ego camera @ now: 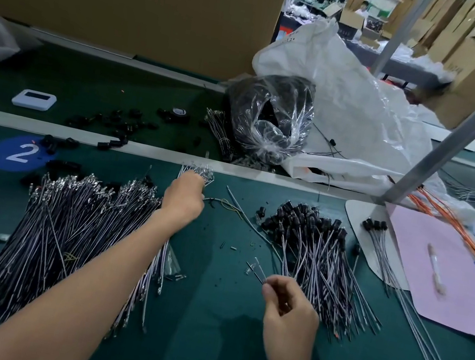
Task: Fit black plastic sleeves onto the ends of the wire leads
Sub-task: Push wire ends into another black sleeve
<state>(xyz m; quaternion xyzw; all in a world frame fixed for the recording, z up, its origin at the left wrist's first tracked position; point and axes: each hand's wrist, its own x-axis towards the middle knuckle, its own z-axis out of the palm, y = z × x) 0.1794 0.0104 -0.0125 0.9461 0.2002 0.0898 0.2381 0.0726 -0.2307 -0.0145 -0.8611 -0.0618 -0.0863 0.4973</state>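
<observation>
Green counter (203,332) is carrying heaps of wires (68,229); left hand (183,199) is touching a small bundle (204,172), grip unclear; right hand (290,313) fingers (270,284) are pinching one wire lead (256,270).

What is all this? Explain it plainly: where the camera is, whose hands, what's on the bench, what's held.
No machine here: a person works bare-handed, and the one picture comes from a camera on their head, looking down. On the green bench lie bare leads at left, sleeved leads at right, and loose black sleeves farther back near a clear bag. The right hand pinches one thin lead. The left hand reaches to a small bunch of leads; its grip is hidden.
</observation>
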